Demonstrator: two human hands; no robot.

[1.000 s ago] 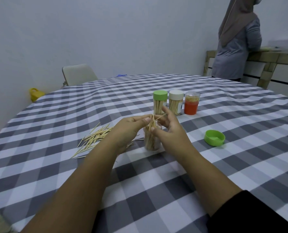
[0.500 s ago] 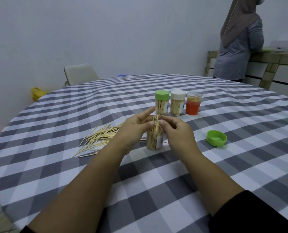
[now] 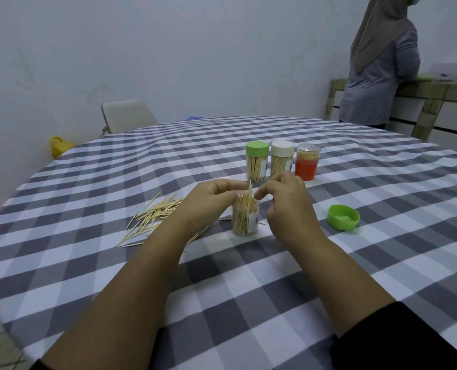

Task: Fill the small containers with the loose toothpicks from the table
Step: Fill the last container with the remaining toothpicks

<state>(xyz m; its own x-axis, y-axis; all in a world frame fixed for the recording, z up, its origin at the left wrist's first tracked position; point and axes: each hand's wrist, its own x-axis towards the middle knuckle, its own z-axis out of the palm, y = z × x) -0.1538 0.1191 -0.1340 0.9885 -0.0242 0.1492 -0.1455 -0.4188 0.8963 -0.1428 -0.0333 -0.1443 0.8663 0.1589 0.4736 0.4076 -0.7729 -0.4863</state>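
Four small cylindrical containers stand on the round table covered with a grey-and-white checked cloth (image 3: 248,303). Nearest the person is an open clear plastic container (image 3: 245,218), upright and packed with wooden toothpicks, one of which sticks up above the rest. It carries a pale label on its right side, too blurred to read. The left hand (image 3: 208,202) has its fingers curled round the container's upper left side and rim, gripping it. The right hand (image 3: 287,201) hovers just beside the rim on the right with fingers bent downward; whether they pinch a toothpick cannot be told.

Behind the hands, in a row and close together, stand a green-capped clear container (image 3: 257,161), a white-capped clear container (image 3: 282,158), each full of toothpicks with unreadable labels, and an uncapped container with an orange lower half (image 3: 306,162).

A loose pile of wooden toothpicks (image 3: 155,214) lies on the cloth left of the open container, partly under the left forearm. A loose green plastic cap (image 3: 343,217) lies open side up to the right, apart from the right hand.

The table's left edge curves well apart from the pile; wide bare cloth lies near the person and far right. A beige chair (image 3: 127,114) stands behind the table, a yellow object (image 3: 59,146) on the floor, and another person (image 3: 379,76) stands at a counter.
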